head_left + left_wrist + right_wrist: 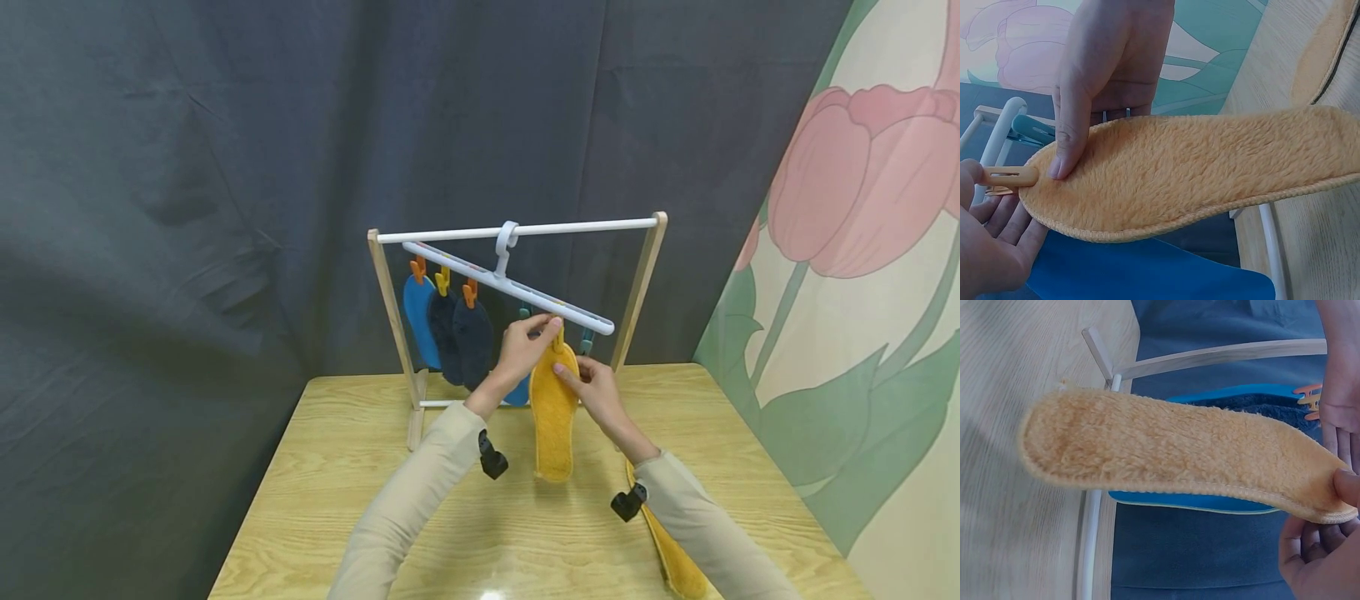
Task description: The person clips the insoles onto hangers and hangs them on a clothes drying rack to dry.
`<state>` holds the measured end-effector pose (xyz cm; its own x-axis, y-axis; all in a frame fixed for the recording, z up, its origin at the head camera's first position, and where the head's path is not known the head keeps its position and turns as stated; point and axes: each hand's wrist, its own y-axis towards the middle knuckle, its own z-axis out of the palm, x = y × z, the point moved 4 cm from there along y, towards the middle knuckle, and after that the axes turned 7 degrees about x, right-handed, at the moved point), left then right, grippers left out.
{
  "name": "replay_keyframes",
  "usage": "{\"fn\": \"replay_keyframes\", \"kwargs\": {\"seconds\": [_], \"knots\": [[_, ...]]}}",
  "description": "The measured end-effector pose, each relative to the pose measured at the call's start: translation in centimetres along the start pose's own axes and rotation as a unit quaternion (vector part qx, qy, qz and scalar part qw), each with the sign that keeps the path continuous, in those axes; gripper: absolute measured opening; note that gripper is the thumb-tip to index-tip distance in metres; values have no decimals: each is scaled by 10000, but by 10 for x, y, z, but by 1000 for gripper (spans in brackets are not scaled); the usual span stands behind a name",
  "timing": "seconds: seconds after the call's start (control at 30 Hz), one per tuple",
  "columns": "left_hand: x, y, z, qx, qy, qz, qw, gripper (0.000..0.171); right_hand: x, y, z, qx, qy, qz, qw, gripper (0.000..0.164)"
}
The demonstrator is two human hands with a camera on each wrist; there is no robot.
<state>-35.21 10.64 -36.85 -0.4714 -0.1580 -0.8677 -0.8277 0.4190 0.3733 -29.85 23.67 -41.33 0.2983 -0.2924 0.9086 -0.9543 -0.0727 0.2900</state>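
Note:
A fuzzy yellow insole hangs upright below the right half of a light-coloured clip hanger. My left hand pinches the yellow clothespin at the insole's upper end. In the left wrist view that clothespin's tip overlaps the insole's edge. My right hand holds the same insole near its top, thumb on the fuzzy face and fingers behind it. Just behind, a blue insole hangs, partly covered by the yellow one. A teal clothespin is close to my right fingers.
The hanger hooks over the white rail of a wooden rack. Left on it hang a blue insole and two dark insoles from orange and yellow clothespins. Another yellow insole lies on the table, partly under my right forearm.

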Motion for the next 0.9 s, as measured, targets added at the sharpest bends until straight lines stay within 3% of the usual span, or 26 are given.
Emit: {"fn": "replay_keyframes", "kwargs": {"seconds": [0.27, 0.63, 0.73, 0.9], "knots": [[1, -1, 2, -2, -137, 45, 9999, 39, -4, -1, -1, 55, 8, -30, 10000, 30], [2, -3, 4, 7, -465, 101, 9989, 37, 23, -14, -1, 170, -165, 57, 9997, 26], [-3, -6, 4, 41, -563, 148, 9983, 36, 22, -14, -2, 220, -171, 86, 9996, 27], [-27, -16, 2, -11, -523, 282, 9982, 33, 10, -10, -5, 274, -168, 22, 9995, 28]]}}
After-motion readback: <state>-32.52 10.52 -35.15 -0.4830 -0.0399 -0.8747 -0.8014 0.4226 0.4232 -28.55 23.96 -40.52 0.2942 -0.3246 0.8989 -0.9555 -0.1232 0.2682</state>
